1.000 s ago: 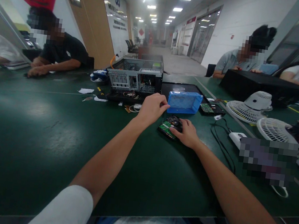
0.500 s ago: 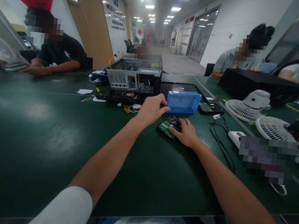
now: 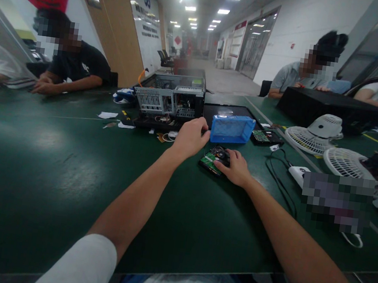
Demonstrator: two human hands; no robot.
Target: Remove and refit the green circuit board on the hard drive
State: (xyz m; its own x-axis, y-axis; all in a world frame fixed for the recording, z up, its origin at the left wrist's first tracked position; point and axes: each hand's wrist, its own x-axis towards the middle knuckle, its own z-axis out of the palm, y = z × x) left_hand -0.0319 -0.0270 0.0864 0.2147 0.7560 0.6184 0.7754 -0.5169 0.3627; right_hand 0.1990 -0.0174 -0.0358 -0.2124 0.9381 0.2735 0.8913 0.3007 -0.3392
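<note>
A hard drive [image 3: 210, 162] lies on the green tabletop with its circuit board facing up. My right hand [image 3: 236, 167] rests on its right side, thumb on the near part and fingers curled over the far edge. Just beyond and left of the drive, my left hand [image 3: 191, 137] is held with fingers bent and thumb close to them. Whatever may be between those fingertips is too small or hidden to name. A blue plastic bin [image 3: 232, 129] stands tipped on its side, right of my left hand.
An opened computer case [image 3: 168, 99] stands behind my left hand. Another drive-like board [image 3: 266, 137] lies right of the bin. White fans [image 3: 310, 136], a power strip [image 3: 298, 173] and its black cable are on the right. Other people sit across the table on both sides.
The left thumb has drawn back slightly from pointing right and bends closer to the fingers. My right hand and the hard drive stay in place.
</note>
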